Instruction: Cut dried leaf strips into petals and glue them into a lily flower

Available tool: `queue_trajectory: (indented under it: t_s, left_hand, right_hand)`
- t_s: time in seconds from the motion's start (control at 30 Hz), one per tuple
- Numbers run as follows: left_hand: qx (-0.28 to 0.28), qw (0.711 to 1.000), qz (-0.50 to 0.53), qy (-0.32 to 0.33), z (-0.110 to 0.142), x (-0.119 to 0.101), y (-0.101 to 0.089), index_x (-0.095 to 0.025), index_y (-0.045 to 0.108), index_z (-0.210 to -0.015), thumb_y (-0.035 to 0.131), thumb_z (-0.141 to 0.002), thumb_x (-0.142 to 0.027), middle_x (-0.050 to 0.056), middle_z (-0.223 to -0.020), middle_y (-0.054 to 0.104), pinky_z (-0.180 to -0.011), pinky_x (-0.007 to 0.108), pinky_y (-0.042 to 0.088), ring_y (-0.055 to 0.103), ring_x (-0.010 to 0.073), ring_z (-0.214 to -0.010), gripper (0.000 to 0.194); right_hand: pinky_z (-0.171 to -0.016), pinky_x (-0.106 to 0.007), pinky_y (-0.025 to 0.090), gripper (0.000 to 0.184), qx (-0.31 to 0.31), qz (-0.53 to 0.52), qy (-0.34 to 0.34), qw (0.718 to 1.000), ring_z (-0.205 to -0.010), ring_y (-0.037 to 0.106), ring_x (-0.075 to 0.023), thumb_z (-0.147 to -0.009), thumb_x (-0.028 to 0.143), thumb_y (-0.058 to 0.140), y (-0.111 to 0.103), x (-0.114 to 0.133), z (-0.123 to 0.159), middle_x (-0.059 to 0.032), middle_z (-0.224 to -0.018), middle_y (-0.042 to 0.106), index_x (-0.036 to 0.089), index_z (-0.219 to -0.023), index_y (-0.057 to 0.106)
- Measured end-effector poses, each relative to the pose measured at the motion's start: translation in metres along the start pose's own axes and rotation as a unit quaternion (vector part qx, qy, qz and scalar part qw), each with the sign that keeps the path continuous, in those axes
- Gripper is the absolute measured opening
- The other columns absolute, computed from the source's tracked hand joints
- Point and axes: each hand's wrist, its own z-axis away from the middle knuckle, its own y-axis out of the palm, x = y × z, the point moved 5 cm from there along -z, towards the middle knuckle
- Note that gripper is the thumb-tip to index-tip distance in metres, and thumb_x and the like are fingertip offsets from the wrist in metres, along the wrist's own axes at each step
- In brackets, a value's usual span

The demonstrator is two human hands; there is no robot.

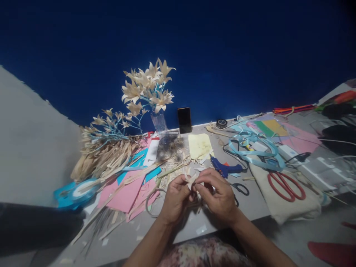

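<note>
Close together over the front of the table, my left hand and my right hand both pinch a small cream husk flower. Its pale petals poke up between my fingertips; its lower part is hidden by the fingers. Just beyond my right hand lies a blue glue gun. Black-handled scissors rest on the table beside that hand, partly covered by it. To the left of my left hand is a grey ring-shaped handle among pink paper sheets.
Finished-looking cream flowers stand in a clear vase at the back. A phone leans against the blue wall. Dried husks and a blue tape dispenser lie left; light-blue ribbon and red-handled scissors lie right.
</note>
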Motion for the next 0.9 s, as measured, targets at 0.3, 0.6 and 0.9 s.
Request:
queue_trajectory:
  t_s: [0.3,0.6,0.9]
  left_hand:
    - [0.043,0.999,-0.031,-0.003,0.003,0.001,0.007,-0.019,0.06,-0.084,0.079,-0.078,-0.039,-0.005,-0.053,0.055,-0.052,0.021,0.033,0.043,0.0088,-0.047,0.028]
    - [0.061,0.998,0.014,-0.006,0.002,-0.001,0.015,-0.017,0.06,-0.078,0.082,-0.074,-0.04,-0.005,-0.055,0.055,-0.047,0.021,0.032,0.04,0.0066,-0.043,0.032]
    - [-0.032,0.999,-0.019,-0.014,0.001,0.002,0.003,-0.015,0.064,-0.063,0.089,-0.058,-0.03,-0.002,-0.053,0.061,-0.046,0.021,0.033,0.043,0.0064,-0.041,0.029]
  right_hand:
    - [-0.067,-0.029,0.054,0.012,0.002,0.004,0.004,1.0,-0.08,0.065,-0.019,-0.088,0.011,0.062,-0.001,-0.005,0.002,-0.0055,-0.085,0.066,0.021,-0.089,0.071]
    - [-0.074,-0.029,0.054,0.018,0.001,0.0,0.045,0.999,-0.08,0.068,-0.018,-0.098,0.018,0.052,-0.004,-0.014,0.007,-0.0035,-0.084,0.071,0.022,-0.095,0.069]
    - [-0.056,-0.024,0.045,0.033,0.058,-0.032,0.139,0.988,-0.055,0.057,-0.0134,-0.105,0.036,0.04,-0.004,-0.022,0.011,0.0027,-0.061,0.059,0.021,-0.084,0.059]
